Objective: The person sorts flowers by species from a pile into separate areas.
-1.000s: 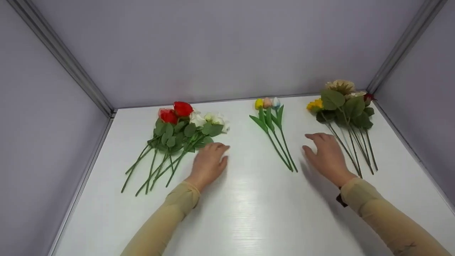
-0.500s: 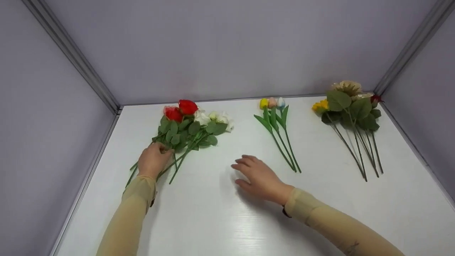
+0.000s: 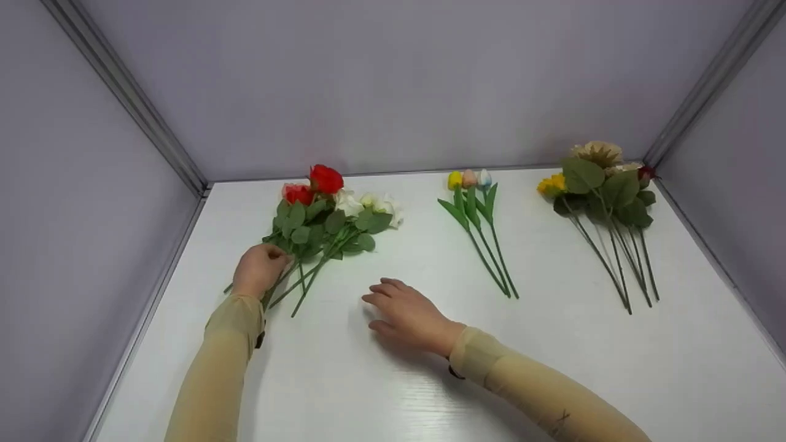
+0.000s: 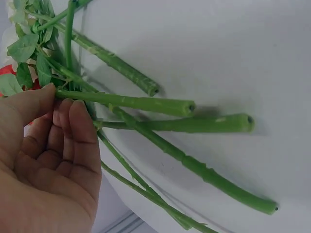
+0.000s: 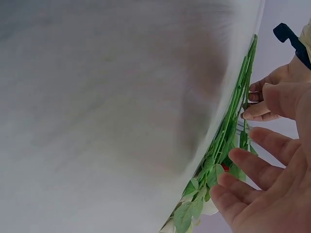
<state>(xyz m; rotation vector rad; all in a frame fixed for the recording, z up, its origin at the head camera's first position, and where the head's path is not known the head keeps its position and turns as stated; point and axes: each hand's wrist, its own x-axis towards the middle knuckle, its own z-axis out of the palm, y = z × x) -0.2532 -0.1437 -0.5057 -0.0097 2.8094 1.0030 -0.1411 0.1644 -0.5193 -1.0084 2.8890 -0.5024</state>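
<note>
My left hand (image 3: pixel 256 270) is at the stems of the flower pile on the left. In the left wrist view its thumb and fingers pinch the green stem (image 4: pixel 141 103) of a rose, whose cut end points away from the palm. A red rose (image 3: pixel 326 179) stands highest in that pile, beside a second red rose (image 3: pixel 298 194) and some white roses (image 3: pixel 349 204). Other bare stems (image 4: pixel 194 167) lie crossed underneath. My right hand (image 3: pixel 408 316) hovers over the white table with fingers spread, holding nothing, right of the pile.
Three tulips (image 3: pixel 470 179), yellow, pink and white-blue, lie side by side at the back middle. A bunch with a yellow flower (image 3: pixel 552 184) and a beige bloom (image 3: pixel 597 153) lies at the back right. Grey panels (image 3: pixel 417 86) enclose the white table (image 3: pixel 344 380).
My left hand has moved left from beside the white roses and taken a rose stem; the top red rose has risen slightly. My right hand has swept left from near the right bunch.
</note>
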